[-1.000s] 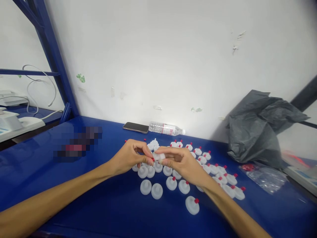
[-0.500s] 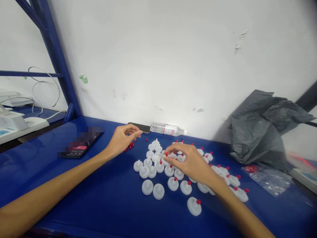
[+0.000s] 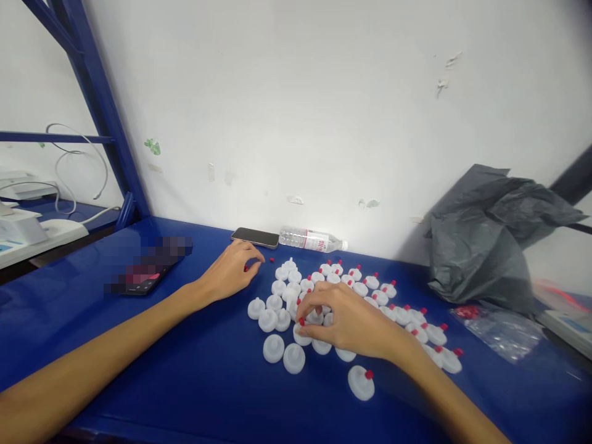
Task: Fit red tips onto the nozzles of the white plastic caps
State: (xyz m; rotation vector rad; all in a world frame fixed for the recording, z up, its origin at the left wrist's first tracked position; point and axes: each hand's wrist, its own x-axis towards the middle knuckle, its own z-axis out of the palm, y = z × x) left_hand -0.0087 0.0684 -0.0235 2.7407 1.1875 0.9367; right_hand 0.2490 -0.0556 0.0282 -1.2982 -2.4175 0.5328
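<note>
My right hand (image 3: 349,317) pinches a white disc-shaped piece (image 3: 301,336) at the small red cap (image 3: 302,322) on its stem. Around that hand lie many similar white pieces; those to the right (image 3: 361,383) carry red caps. Bare-stemmed white pieces (image 3: 273,348) lie to the left, stems up. My left hand (image 3: 234,268) is low over the loose red caps (image 3: 246,268), with its fingers curled and the tips close together. Most of those caps are hidden behind it, and I cannot make out what its fingertips hold. One loose red cap (image 3: 272,260) lies just beyond them.
A dark phone (image 3: 255,238) and a clear plastic bottle (image 3: 312,239) lie along the wall. Another phone (image 3: 143,280), partly blurred, is at the left. At the right are a grey plastic bag (image 3: 481,240) and a clear bag (image 3: 504,333) with red bits on the blue table (image 3: 208,382).
My right hand has moved down and toward me, where it now grips a capped piece. My left hand has lowered and shifted slightly left onto the loose red caps, uncovering the dark phone.
</note>
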